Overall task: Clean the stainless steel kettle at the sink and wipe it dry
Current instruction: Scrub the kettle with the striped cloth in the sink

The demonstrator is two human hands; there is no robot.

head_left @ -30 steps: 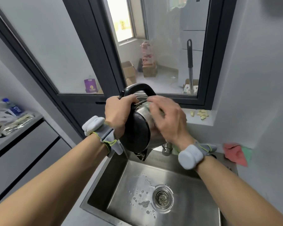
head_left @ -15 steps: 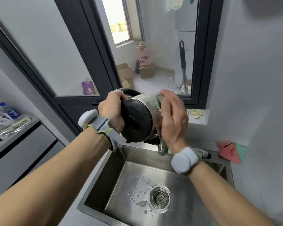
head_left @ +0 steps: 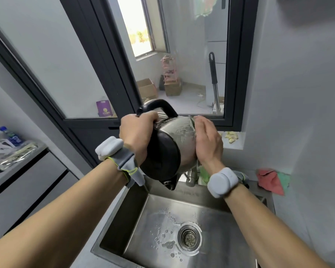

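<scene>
The person is holding the stainless steel kettle (head_left: pixel 179 144) tipped on its side above the back edge of the sink (head_left: pixel 162 235), black base turned toward the camera and the spout end hanging down near the faucet (head_left: pixel 190 177). The left hand (head_left: pixel 137 135) is gripping the black handle (head_left: pixel 159 106) with fingers curled round it, carrying the weight. The right hand (head_left: pixel 207 144) is lying against the steel wall with fingers fairly straight and close together; something thin and greyish is showing at its fingertips, perhaps a scrubbing pad or cloth, but it is too hidden to say whether the hand is pinching it. The steel is looking wet or soapy, and droplets are sitting in the basin around the drain (head_left: pixel 189 236), so this is likely the washing stage — drying is not yet begun. The main risk is coming from the slick metal: with only one hand truly gripping, a hard push from the right palm could be twisting the handle in the left fingers and dropping the kettle into the basin or knocking it on the faucet just below. Water running down toward the base could also be wetting the electrical contact there. A red and green cloth (head_left: pixel 273 180) is lying on the counter to the right, within reach for wiping.
</scene>
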